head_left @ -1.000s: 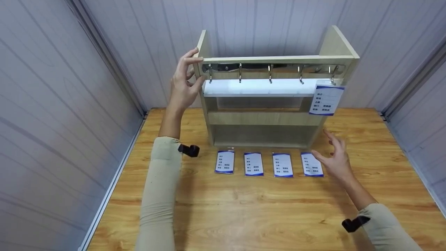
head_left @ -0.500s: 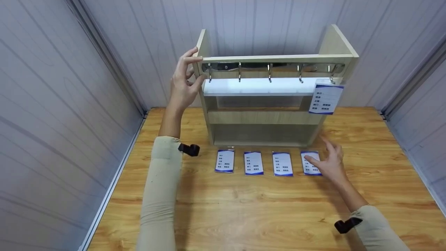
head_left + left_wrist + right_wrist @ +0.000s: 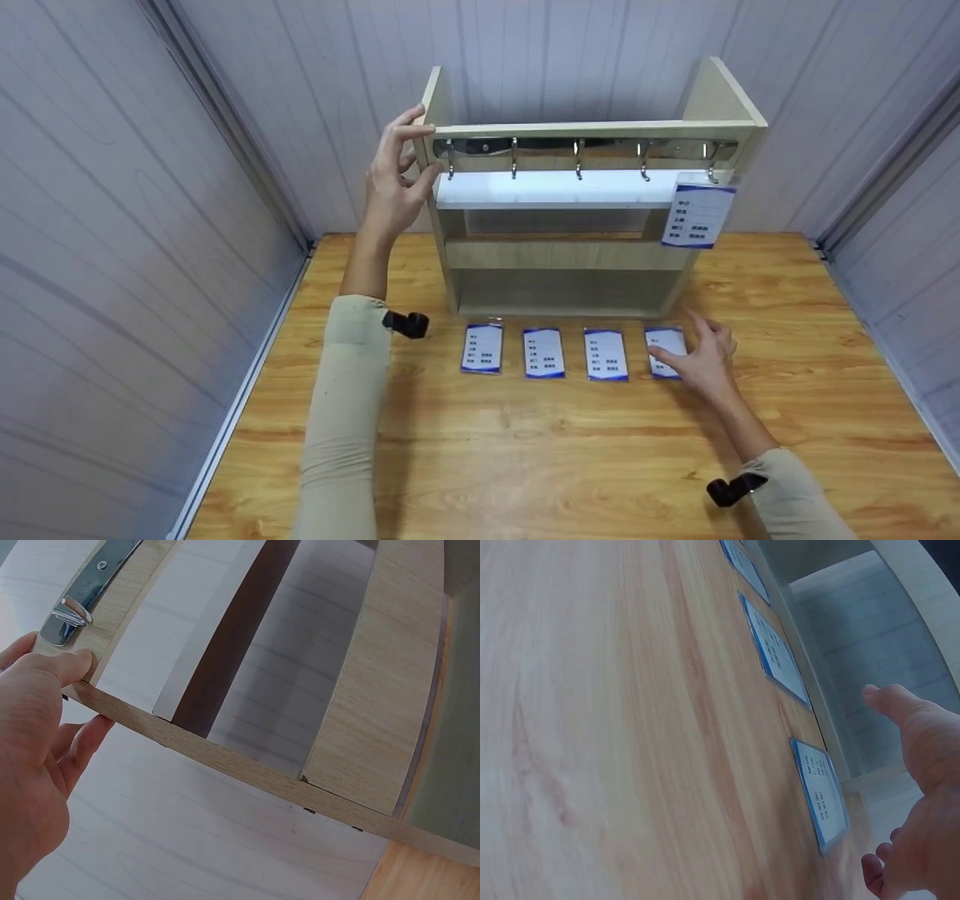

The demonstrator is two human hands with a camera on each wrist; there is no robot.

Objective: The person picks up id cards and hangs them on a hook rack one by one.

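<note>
In the head view, my left hand (image 3: 394, 184) grips the left side panel of a pale wooden rack (image 3: 570, 255), its thumb at the front edge. The left wrist view shows the thumb near the end of the metal hook rail (image 3: 101, 574). A name badge (image 3: 699, 217) hangs at the rightmost hook. My right hand (image 3: 709, 364) hovers over the rightmost badge (image 3: 667, 337) on the table, thumb partly covering it in the head view. In the right wrist view, that hand's thumb and fingers are spread apart, holding nothing, and the badge (image 3: 821, 795) lies flat.
Three more badges lie in a row to the left: one at the far left (image 3: 482, 349), a middle one (image 3: 544, 352) and another (image 3: 606, 355). The rack stands behind them on the wooden table (image 3: 525, 465). White panel walls (image 3: 135, 262) enclose the sides and back.
My right hand has moved left, from beside the rightmost badge to over it. My left hand keeps its grip on the rack.
</note>
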